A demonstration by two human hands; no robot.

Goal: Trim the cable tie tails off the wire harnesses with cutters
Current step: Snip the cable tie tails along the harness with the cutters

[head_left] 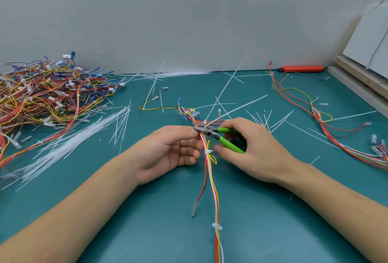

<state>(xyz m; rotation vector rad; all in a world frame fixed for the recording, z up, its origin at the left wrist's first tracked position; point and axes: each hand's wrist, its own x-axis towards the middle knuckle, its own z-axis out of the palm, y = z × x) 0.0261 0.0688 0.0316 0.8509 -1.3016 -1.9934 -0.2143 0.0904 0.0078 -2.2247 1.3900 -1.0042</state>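
Note:
A wire harness (214, 189) of red, white and yellow wires runs from the table's front edge up to the middle of the teal mat. My left hand (168, 149) pinches it just below a white cable tie whose long tail (223, 89) sticks up and away. My right hand (252, 147) holds green-handled cutters (212, 131), their jaws set at the base of that tail. Two trimmed ties (207, 151) (216, 226) sit lower on the harness.
A big tangled pile of harnesses (46, 94) fills the left side. Cut white tie tails (84, 136) lie scattered over the mat. Another harness (319, 115) lies at the right. An orange tool (302, 68) rests by the wall, stacked boards (361, 82) at far right.

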